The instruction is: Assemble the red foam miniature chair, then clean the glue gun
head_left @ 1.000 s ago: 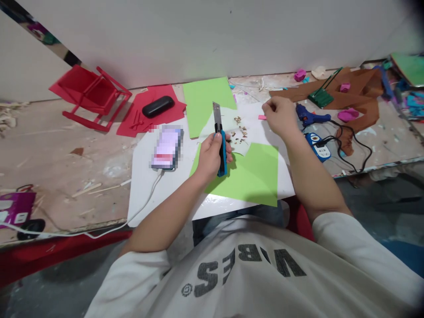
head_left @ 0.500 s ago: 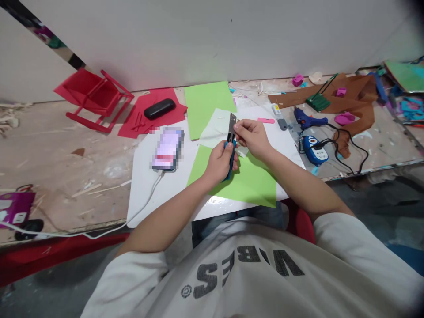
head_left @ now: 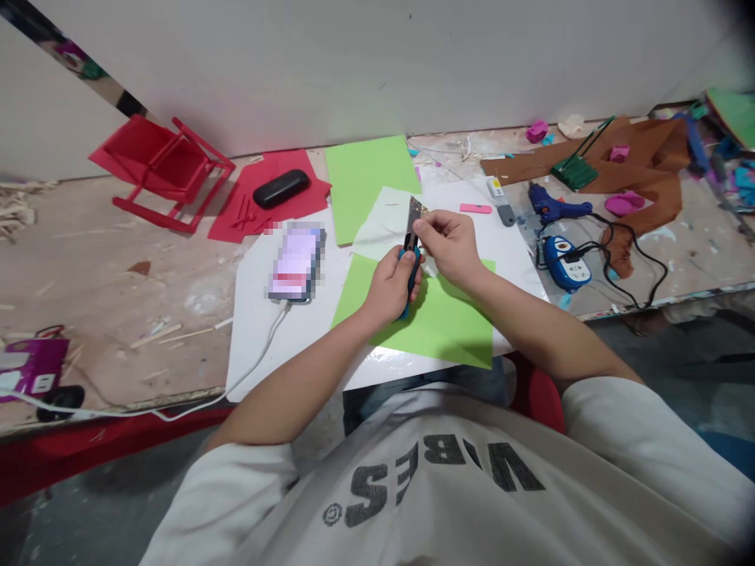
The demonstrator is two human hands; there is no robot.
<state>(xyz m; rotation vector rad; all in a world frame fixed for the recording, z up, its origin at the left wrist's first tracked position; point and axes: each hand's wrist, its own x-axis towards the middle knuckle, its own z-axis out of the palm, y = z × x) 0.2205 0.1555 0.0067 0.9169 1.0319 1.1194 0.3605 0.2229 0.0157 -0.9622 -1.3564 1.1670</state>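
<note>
My left hand (head_left: 390,284) is wrapped around the blue and black handle of a utility knife (head_left: 411,240), its wide metal blade pointing away from me. At the blade's right edge, the thumb and fingers of my right hand (head_left: 451,245) are pinched together. Whether a small piece sits between those fingers is hidden. Under both hands lies a light green sheet (head_left: 436,322), and behind the knife is a pale cut paper piece (head_left: 381,224). Another green sheet (head_left: 369,177) lies farther back.
A phone (head_left: 295,263) on a white cable lies left, near a black case (head_left: 281,189) and a red miniature rocking chair (head_left: 168,173). On the right are a blue glue gun (head_left: 557,206), a blue power socket (head_left: 567,263) with black cords, and brown sheets (head_left: 649,208).
The view has shifted slightly. My hands stay together at the knife, with the right fingers still at the blade and the left grip unchanged.
</note>
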